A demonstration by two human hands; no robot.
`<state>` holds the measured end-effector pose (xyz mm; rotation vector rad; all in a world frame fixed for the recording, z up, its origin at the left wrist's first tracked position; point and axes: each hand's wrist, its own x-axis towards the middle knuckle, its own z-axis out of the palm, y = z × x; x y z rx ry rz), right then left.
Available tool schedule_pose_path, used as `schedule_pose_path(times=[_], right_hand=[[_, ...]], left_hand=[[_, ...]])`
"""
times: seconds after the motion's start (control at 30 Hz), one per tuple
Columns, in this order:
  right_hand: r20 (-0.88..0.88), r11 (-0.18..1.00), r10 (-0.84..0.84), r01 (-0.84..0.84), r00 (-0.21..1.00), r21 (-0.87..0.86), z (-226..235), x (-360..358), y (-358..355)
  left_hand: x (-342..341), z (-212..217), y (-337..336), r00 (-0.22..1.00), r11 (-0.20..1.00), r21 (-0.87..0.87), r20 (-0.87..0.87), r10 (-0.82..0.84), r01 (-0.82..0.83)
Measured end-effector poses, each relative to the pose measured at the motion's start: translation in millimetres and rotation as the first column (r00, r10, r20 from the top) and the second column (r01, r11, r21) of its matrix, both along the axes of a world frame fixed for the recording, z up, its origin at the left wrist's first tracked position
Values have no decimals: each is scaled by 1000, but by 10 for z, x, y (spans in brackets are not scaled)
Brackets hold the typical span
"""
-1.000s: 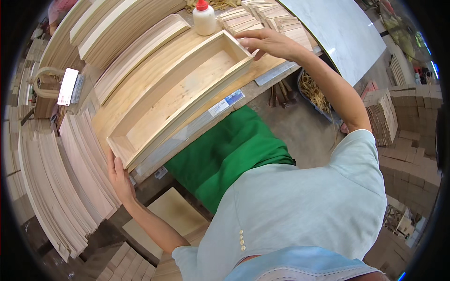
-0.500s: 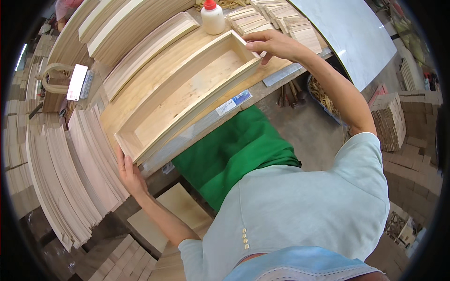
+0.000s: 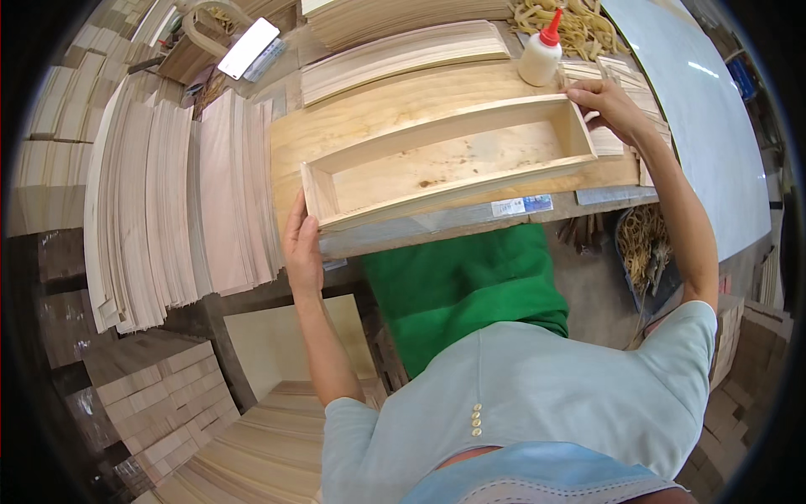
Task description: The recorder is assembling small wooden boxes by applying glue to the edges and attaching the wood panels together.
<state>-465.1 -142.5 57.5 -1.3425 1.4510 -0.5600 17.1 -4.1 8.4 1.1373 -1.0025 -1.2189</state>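
Observation:
A long, narrow box-like frame of pale wood (image 3: 445,134) lies over a plywood board (image 3: 386,99) on the workbench, along its front edge. My left hand (image 3: 303,254) grips the frame's left end, thumb near the corner and fingers outside the end wall. At the opposite end, my right hand (image 3: 611,109) pinches the short wall from above, the fingertips partly hidden. Inside the frame shows a light wood surface with dark spots; I cannot tell whether it is the frame's floor or the board. A white squeeze bottle with a red nozzle (image 3: 540,60) stands behind the right end.
Thin wood strips (image 3: 151,202) are stacked left of the board, with more strips (image 3: 403,59) behind it. Small wood slats (image 3: 634,92) and curly shavings (image 3: 550,23) sit at the right. A white device (image 3: 248,49) stands at back left. A smooth pale tabletop (image 3: 714,126) adjoins the right.
My view has swung left, so the bench and frame appear more level and farther right. Both hands keep their hold on the frame's two ends.

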Motion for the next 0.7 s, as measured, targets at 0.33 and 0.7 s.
schedule_pose_path(times=[0.33,0.7], right_hand=[[-2,997,33,-33,999,63,38,19,7],[-35,997,34,-31,999,72,97,62,-12]], left_hand=[[-12,58,3,1000,1000,14,-11,1,-1],[44,107,-851,978,983,148,191,78,-107]])
